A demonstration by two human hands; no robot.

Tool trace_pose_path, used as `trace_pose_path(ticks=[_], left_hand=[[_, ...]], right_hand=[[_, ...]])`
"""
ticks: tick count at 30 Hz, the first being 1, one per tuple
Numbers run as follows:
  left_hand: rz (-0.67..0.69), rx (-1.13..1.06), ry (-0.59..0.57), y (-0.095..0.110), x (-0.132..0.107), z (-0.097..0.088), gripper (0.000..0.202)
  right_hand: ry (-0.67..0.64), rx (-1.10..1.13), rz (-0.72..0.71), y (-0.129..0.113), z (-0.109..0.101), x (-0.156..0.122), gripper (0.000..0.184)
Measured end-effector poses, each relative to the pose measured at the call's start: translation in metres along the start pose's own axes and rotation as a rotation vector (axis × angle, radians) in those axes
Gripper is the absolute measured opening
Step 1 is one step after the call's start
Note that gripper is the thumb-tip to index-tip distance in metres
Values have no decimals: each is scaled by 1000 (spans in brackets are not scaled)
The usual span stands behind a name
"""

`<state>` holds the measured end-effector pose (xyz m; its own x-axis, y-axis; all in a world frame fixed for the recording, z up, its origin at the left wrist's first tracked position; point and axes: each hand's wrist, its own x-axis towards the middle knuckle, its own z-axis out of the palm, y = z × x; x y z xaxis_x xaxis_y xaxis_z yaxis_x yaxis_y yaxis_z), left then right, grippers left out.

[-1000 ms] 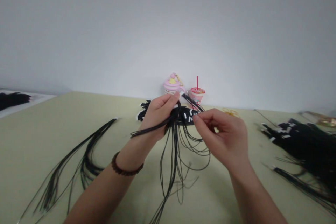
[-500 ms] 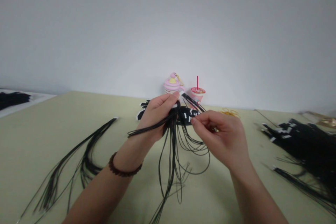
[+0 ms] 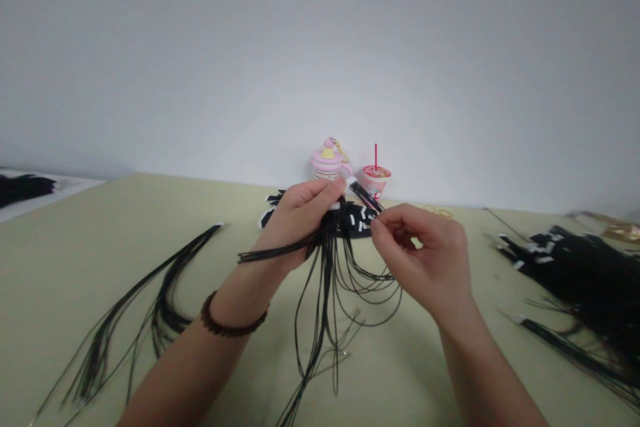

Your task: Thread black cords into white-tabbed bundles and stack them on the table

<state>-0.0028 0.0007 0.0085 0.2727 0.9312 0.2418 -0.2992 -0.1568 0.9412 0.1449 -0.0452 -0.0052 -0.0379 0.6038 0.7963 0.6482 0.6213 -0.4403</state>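
Note:
In the head view, my left hand (image 3: pixel 305 217) is closed around a bundle of thin black wires (image 3: pixel 327 280) with a white tip by the thumb. Loose ends hang below the fist, and one bunch lies across the wrist. My right hand (image 3: pixel 423 247) pinches the bundle's upper strands between thumb and forefinger, just right of the left hand. From there several strands loop down between the hands. Behind the left hand lies a pile of black pieces with white ends (image 3: pixel 357 219), partly hidden.
Another wire bundle (image 3: pixel 173 280) rests on the table (image 3: pixel 240 333) at left. A large black pile with white tips (image 3: pixel 575 273) lies at right. At the back stand a pink lidded cup (image 3: pixel 326 165) and a small cup with a straw (image 3: pixel 376 177), beside yellow bands (image 3: pixel 439 211).
My right hand has shifted slightly up, still pinching the strands, which look straighter near the white tip. The hanging wires have swung a little to the left.

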Motion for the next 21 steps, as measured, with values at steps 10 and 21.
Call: trace_pose_path(ticks=[10, 21], left_hand=[[103, 270, -123, -8, -4, 2, 30], [37, 45, 137, -10, 10, -3, 27]], right_hand=[[6, -80, -125, -3, 9, -5, 12], [184, -165, -190, -19, 1, -9, 20]])
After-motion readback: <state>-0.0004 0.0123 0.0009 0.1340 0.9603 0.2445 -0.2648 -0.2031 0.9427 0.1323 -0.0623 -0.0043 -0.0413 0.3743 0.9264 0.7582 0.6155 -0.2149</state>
